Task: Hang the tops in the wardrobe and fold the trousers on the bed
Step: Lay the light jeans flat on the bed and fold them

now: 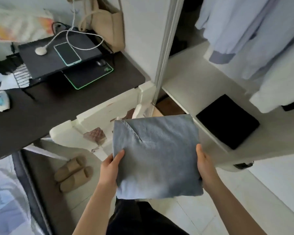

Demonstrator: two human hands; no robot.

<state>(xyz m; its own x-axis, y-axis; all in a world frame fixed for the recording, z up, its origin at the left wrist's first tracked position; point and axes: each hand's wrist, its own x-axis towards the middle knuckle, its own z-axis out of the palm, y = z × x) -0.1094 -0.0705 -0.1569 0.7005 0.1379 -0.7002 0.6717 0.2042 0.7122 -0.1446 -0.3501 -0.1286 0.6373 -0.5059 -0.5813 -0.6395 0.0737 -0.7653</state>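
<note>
A folded pair of grey-blue trousers (157,156) is held flat in the air in front of me, above the floor. My left hand (111,166) grips its left edge with the thumb on top. My right hand (204,167) grips its right edge the same way. The open wardrobe (202,85) is ahead on the right, with pale blue tops (241,31) hanging on its rail. A folded black garment (227,121) lies on the wardrobe's white shelf. A corner of the bed (5,200) shows at the lower left.
A dark desk (66,106) on the left carries a laptop stand, a phone (67,53), a charger cable and a glowing mouse pad. A beige bag (107,22) hangs by the wall. Tan slippers (74,173) lie on the floor under the desk. A white chair (109,114) stands by the wardrobe frame.
</note>
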